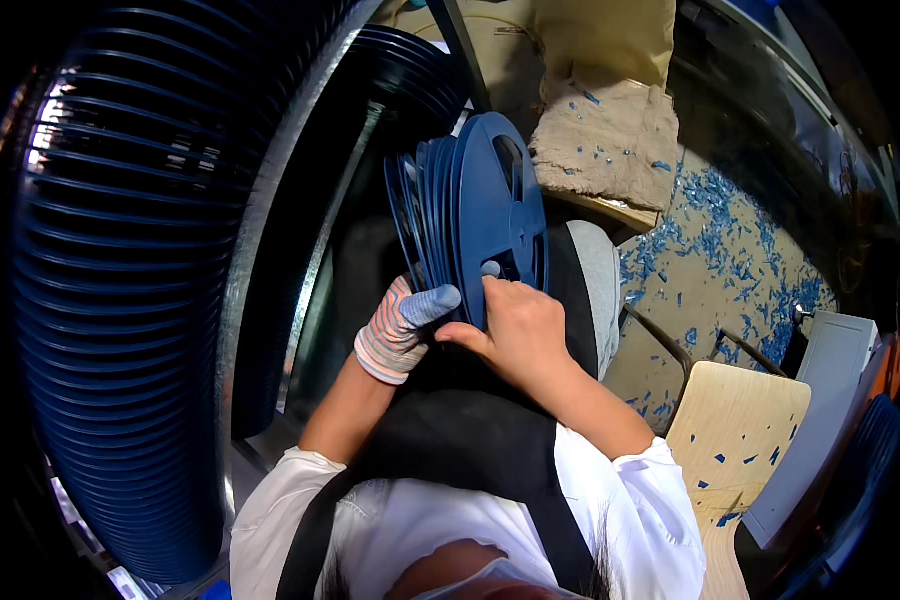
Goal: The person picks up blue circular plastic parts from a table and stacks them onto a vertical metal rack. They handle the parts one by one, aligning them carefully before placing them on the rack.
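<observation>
A stack of blue plastic reels [488,205] stands on edge over my lap, with spoked openings showing in the outermost disc. My left hand [402,325], in a striped knit glove with a blue thumb, grips the lower left edges of the stack. Bare, my right hand [518,330] is on the near lower rim of the outermost reel, its fingers curled over the edge and its thumb pointing left toward the glove. The fingertips of both hands are partly hidden by the discs.
Long rows of blue reels [135,330] fill a metal-edged rack [260,230] close on my left. A cloth-covered seat [605,140] stands ahead. Blue plastic scraps [715,210] litter the floor to the right. A wooden chair [735,420] and a white box [815,415] are at right.
</observation>
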Available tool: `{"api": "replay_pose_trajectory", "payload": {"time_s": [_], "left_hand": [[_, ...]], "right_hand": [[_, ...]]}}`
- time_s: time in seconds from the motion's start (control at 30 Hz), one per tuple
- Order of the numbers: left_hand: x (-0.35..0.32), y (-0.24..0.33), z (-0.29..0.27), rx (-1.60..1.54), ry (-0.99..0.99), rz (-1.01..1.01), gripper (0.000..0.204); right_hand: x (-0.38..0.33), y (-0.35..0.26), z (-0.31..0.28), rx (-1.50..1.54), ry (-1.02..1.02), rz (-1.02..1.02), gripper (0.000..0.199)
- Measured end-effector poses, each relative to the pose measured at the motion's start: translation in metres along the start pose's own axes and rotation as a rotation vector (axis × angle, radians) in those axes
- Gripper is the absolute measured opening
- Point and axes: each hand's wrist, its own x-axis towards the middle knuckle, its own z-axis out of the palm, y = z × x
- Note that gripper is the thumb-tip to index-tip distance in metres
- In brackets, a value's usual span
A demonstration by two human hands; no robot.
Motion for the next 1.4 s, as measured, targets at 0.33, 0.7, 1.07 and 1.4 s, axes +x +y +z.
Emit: {"api": "replay_pose_trajectory", "payload": {"time_s": [0.33,0.7,1.07,1.4], "left_hand": [[-0.021,-0.010,-0.007,-0.052,0.112,0.146,0.052],[-0.024,-0.030,-0.003,0.081,0.286,0.315,0.057],[-0.013,-0.013,0.003,-0.239,0.283,0.086,0.051],[-0.006,0.008,-0.006,-0.225,0.089,-0.018,0.057]], "right_hand": [[0.000,0.068,-0.073,1.212,0.208,0.525,0.039],[0.018,0.008,-0.003,0.416,0.155,-0.259,0.062],[-0.033,0.083,-0.053,-0.128,0.264,-0.102,0.064],[-0.234,0.237,-0.219,-0.831,0.045,0.514,0.028]]}}
